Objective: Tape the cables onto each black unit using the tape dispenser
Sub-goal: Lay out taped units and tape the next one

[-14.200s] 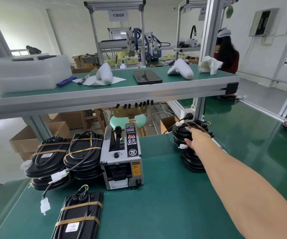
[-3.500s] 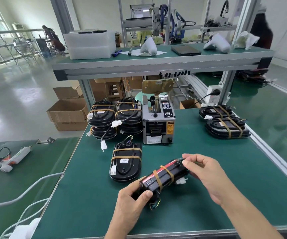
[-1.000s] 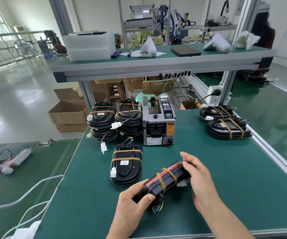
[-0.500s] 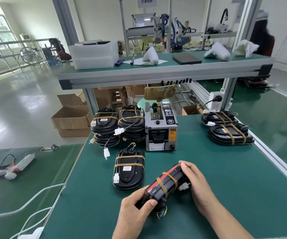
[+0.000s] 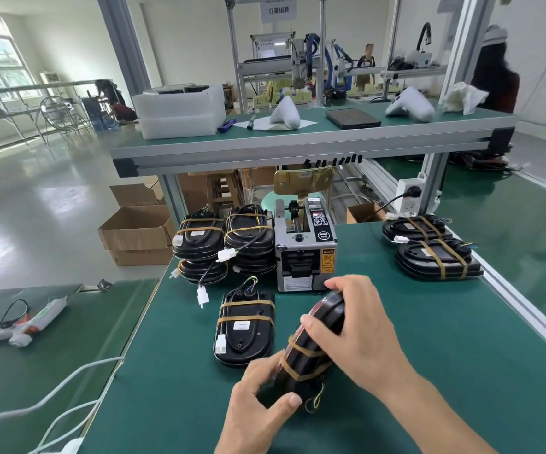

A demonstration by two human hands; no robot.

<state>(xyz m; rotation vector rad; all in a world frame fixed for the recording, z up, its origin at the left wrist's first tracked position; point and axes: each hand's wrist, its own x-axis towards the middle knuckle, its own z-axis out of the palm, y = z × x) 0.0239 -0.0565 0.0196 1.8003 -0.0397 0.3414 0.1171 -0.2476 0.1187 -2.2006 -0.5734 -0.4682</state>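
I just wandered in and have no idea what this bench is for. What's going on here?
A person is holding one black unit in both hands just above the green table: the left hand grips its near end, the right hand wraps over the top. It already has brownish tape bands around it. A tape dispenser stands just behind. Another banded unit lies flat beside it, with stacks of banded units at back left and at the right.

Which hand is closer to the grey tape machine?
The right hand. Its fingers reach up just in front of the tape machine, while the left hand grips the near end of the black unit, farther back.
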